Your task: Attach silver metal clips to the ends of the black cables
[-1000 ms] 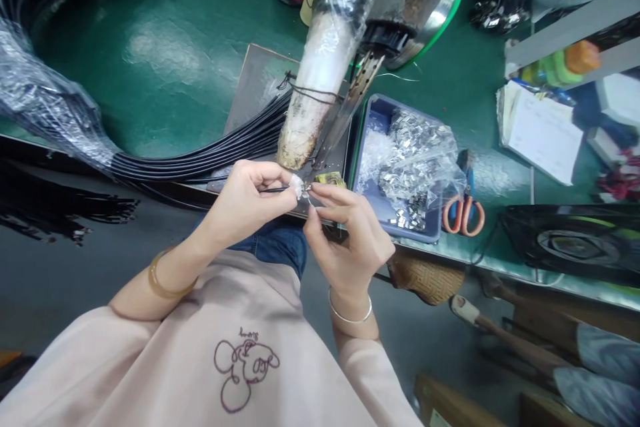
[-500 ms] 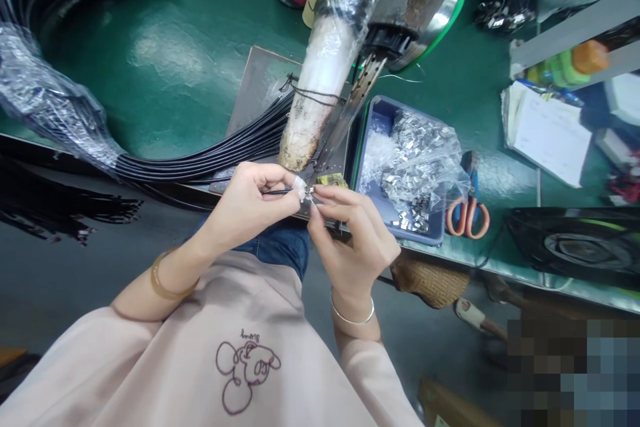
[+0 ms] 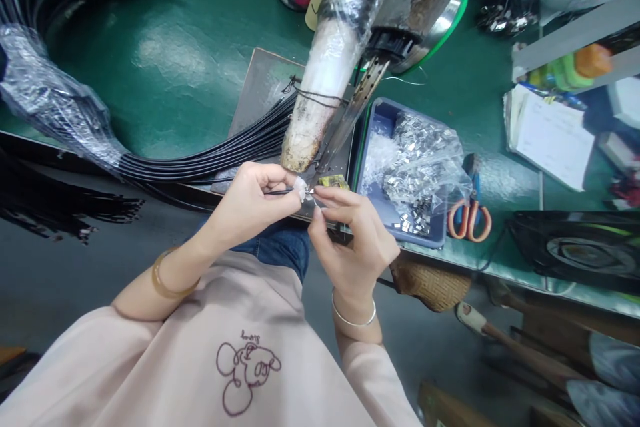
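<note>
My left hand (image 3: pixel 260 195) is closed in a pinch on a black cable (image 3: pixel 280 193), close to the cable's end. White wrapping (image 3: pixel 300 187) shows at its fingertips. Just past them sits a small shiny metal connector (image 3: pixel 309 194) at the cable end. My right hand (image 3: pixel 353 223) meets it from the right, index finger at the metal and thumb just below. A thin strand shows between these fingertips; exactly what they grip is too small to make out. Both hands are at the table's front edge, under the tip of a white wrapped tube (image 3: pixel 320 73) and a perforated metal nozzle (image 3: pixel 367 83).
A bundle of black cables (image 3: pixel 210 157), partly wrapped in plastic, runs left. A blue tray (image 3: pixel 367 160) holds bagged metal pieces and clear bits. Beside it lie orange-handled pliers (image 3: pixel 470 219). Further right are papers (image 3: pixel 550 137) and a black device (image 3: pixel 575 247). Another person's foot (image 3: pixel 470 317) shows below.
My right thumb has shifted slightly at the connector, while my left hand keeps its pinch on the cable. The whole view has shifted a little.
</note>
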Action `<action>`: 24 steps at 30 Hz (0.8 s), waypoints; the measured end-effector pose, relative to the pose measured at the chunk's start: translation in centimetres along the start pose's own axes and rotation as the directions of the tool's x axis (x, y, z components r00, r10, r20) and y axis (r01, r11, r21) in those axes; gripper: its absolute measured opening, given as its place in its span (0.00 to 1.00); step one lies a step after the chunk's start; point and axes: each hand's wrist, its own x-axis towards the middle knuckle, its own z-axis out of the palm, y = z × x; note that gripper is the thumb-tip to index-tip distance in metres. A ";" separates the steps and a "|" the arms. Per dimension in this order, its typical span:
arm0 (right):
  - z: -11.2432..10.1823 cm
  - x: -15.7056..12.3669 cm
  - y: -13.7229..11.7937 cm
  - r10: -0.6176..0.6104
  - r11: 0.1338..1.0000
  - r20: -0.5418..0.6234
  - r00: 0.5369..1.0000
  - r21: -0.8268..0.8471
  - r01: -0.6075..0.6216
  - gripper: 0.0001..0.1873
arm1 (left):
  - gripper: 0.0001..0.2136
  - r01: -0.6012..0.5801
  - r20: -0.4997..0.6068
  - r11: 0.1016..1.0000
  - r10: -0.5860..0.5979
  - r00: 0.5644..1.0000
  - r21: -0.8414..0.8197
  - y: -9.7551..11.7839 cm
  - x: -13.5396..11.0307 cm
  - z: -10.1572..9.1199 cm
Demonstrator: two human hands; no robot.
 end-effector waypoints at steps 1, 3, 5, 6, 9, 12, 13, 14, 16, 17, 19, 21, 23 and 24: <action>0.0 0.0 0.0 -0.001 1.000 -0.008 1.000 -0.002 0.001 0.12 | 0.07 -0.002 -0.001 1.000 0.002 1.000 -0.006 0.1 0.0 0.0; 0.0 0.1 -0.1 0.001 1.000 -0.020 1.000 -0.002 -0.001 0.12 | 0.07 0.003 -0.007 1.000 -0.003 1.000 -0.004 0.3 -0.1 0.1; -0.1 0.1 -0.1 0.004 1.000 -0.022 1.000 0.007 -0.004 0.12 | 0.07 0.010 -0.009 1.000 -0.010 1.000 0.007 0.4 -0.1 0.1; -0.1 0.1 -0.1 0.005 1.000 -0.022 1.000 0.012 -0.005 0.12 | 0.07 0.012 -0.008 1.000 -0.012 1.000 0.014 0.4 -0.1 0.1; -0.1 0.1 0.0 0.001 1.000 -0.007 1.000 0.015 -0.001 0.13 | 0.06 0.016 0.003 0.999 -0.016 1.000 0.029 0.2 0.0 -0.1; -0.1 0.1 0.1 -0.010 1.000 0.024 1.000 0.010 0.010 0.12 | 0.06 0.022 0.025 0.999 -0.023 0.999 0.043 -0.1 0.1 -0.3; -0.1 0.1 0.1 -0.015 1.000 0.031 0.999 0.012 0.015 0.12 | 0.05 0.020 0.034 0.999 -0.022 0.999 0.047 -0.2 0.1 -0.4; -0.1 0.1 0.2 -0.018 1.000 0.033 0.999 0.016 0.018 0.12 | 0.05 0.017 0.045 0.999 -0.019 0.999 0.048 -0.3 0.0 -0.4; -0.1 0.0 0.2 -0.018 1.000 0.021 1.000 0.026 0.017 0.11 | 0.05 0.007 0.065 0.999 -0.010 0.998 0.043 -0.3 0.0 -0.4; -0.1 0.0 0.3 -0.011 0.999 0.009 1.000 0.034 0.011 0.11 | 0.05 0.002 0.076 0.999 -0.005 0.997 0.038 -0.2 -0.1 -0.4; -0.2 -0.1 0.3 0.020 0.998 -0.010 1.000 0.052 -0.019 0.10 | 0.04 -0.011 0.102 0.999 0.007 0.995 0.037 -0.1 -0.4 -0.3; -0.2 -0.1 0.3 0.067 0.995 0.005 0.998 0.078 -0.067 0.09 | 0.04 -0.039 0.134 0.997 0.031 0.991 0.061 -0.1 -0.7 -0.2; -0.2 -0.2 0.4 0.118 0.985 0.034 0.992 0.121 -0.122 0.08 | 0.04 -0.085 0.151 0.991 0.069 0.986 0.106 -0.2 -1.0 -0.1; -0.2 -0.3 0.4 0.142 0.978 0.040 0.989 0.150 -0.147 0.08 | 0.04 -0.109 0.143 0.985 0.090 0.986 0.133 -0.4 -1.2 0.0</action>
